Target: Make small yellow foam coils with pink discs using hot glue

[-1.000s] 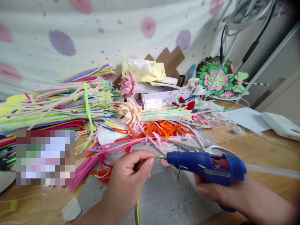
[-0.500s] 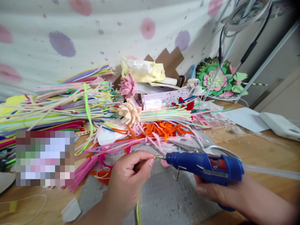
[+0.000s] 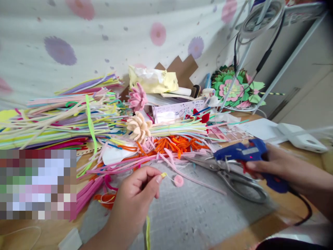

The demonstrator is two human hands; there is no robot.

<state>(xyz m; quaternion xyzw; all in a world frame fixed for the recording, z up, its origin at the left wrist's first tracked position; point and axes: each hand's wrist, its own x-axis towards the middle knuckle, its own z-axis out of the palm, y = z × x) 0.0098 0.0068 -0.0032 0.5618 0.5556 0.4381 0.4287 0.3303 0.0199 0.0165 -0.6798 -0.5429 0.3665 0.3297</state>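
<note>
My left hand (image 3: 140, 198) is closed in a pinch, with a small yellow pipe cleaner end (image 3: 163, 175) poking out past the fingertips. Below the hand hangs a yellow strand (image 3: 148, 232); whether it is the same piece is hidden. A thin pale thread runs from the yellow tip toward a round pink coil (image 3: 178, 181) lying on the grey cutting mat (image 3: 179, 215). My right hand (image 3: 270, 166) grips a blue hot glue gun (image 3: 241, 152), fingers at its red trigger, nozzle pointing left. Under the gun lie metal scissors (image 3: 241, 185).
Bundles of coloured pipe cleaners (image 3: 59, 118) cover the left and back of the table. A cream flower (image 3: 138, 127), a pink flower (image 3: 137, 97) and orange pieces (image 3: 177, 146) are among them. A white device (image 3: 301, 137) lies at right; a black cord (image 3: 308, 205) trails behind the gun.
The glue gun has moved away from the yellow tip, to the right and slightly up, in my right hand. A thin thread now stretches from the tip. The view has shifted a little.
</note>
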